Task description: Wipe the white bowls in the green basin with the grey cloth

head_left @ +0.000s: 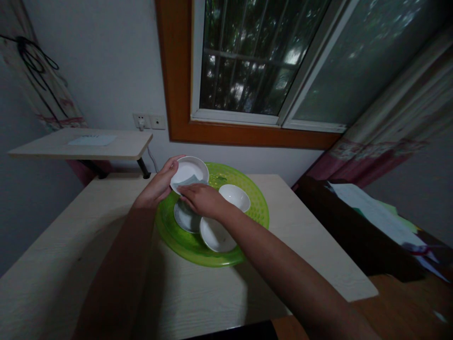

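Note:
My left hand grips the left rim of a white bowl, which is tilted toward me above the far left of a round green tray. In my right hand is a pale grey-blue cloth, pressed against the near inside of that bowl; the fingertips are partly hidden. Below my right hand a white dish lies on the tray. Beside it a white bowl sits partly under my right forearm. Another white bowl stands farther right on the tray.
The tray rests on a pale wooden table. At the left rear a raised shelf on black legs carries a sheet of paper. A window and wall sockets are behind. Papers lie on a dark surface at right.

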Tool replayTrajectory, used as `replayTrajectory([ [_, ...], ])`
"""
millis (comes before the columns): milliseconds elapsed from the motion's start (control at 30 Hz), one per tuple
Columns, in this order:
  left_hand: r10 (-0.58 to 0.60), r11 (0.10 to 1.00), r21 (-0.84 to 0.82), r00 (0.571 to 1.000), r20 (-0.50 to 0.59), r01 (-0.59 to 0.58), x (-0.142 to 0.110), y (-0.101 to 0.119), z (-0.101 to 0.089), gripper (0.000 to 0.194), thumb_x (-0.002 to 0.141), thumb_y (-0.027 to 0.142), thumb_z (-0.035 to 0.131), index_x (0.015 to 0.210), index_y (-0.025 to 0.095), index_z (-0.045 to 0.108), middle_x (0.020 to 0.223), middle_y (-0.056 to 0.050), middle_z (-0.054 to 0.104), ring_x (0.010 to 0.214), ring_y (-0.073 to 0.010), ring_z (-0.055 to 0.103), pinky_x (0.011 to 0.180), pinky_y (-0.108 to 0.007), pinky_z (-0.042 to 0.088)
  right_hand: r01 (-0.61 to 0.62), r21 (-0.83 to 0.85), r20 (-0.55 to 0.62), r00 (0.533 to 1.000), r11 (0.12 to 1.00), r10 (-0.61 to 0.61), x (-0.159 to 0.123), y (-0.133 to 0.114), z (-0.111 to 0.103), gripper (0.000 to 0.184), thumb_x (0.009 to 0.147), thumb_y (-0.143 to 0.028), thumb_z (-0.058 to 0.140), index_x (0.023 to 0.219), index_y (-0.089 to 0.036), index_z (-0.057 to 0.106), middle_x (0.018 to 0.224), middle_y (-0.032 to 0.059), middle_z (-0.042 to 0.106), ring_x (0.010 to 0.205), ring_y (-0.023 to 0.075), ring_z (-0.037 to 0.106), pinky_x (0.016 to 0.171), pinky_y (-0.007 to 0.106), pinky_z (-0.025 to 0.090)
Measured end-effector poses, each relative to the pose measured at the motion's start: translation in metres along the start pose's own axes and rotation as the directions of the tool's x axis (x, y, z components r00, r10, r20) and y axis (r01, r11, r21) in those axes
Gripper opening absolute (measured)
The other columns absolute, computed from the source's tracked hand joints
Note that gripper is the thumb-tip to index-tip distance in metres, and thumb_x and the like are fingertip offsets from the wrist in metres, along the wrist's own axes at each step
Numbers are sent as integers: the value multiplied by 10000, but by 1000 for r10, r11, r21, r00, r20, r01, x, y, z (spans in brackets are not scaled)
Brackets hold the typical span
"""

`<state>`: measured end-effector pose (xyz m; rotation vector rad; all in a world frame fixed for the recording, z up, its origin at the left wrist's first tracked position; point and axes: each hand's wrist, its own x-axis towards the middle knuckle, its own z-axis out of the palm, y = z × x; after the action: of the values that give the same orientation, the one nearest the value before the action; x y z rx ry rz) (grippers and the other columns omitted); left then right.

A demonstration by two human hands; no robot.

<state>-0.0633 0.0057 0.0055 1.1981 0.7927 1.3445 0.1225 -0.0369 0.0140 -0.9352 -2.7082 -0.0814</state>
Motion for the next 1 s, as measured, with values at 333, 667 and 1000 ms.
replayTrajectory([
  [333, 0, 1000, -31, 999, -51, -2, 0, 3, 3, 497, 1031, 483, 615, 1450, 219, 579, 1304, -110, 716, 1092, -233, 690, 790, -271, 560, -84, -165, 93, 991, 983, 101, -4, 2, -19, 263, 1058, -230, 541, 1115, -147, 784, 1099, 153, 815, 1040, 281, 759, 947, 364, 529],
  [667, 24, 1000, -2, 1000, -15, -24, 0, 2, 1, 546, 993, 534, 662, 1433, 219, 591, 1336, -110, 698, 1102, -233, 680, 814, -273, 548, -99, -100, 71, 992, 990, 106, -2, 2, -10, 372, 1115, -378, 494, 1220, -152, 769, 1183, 150, 808, 1062, 278, 765, 949, 374, 543],
  [1000, -7, 999, 42, 1000, 19, 7, -1, 3, 1, 524, 997, 532, 642, 1412, 216, 595, 1384, -130, 671, 1257, -273, 637, 1043, -362, 527, 23, -48, -74, 997, 999, -27, 1, -1, 16, 681, 1096, -562, 492, 1591, -95, 481, 1654, 209, 485, 1553, 304, 461, 1313, 509, 306],
])
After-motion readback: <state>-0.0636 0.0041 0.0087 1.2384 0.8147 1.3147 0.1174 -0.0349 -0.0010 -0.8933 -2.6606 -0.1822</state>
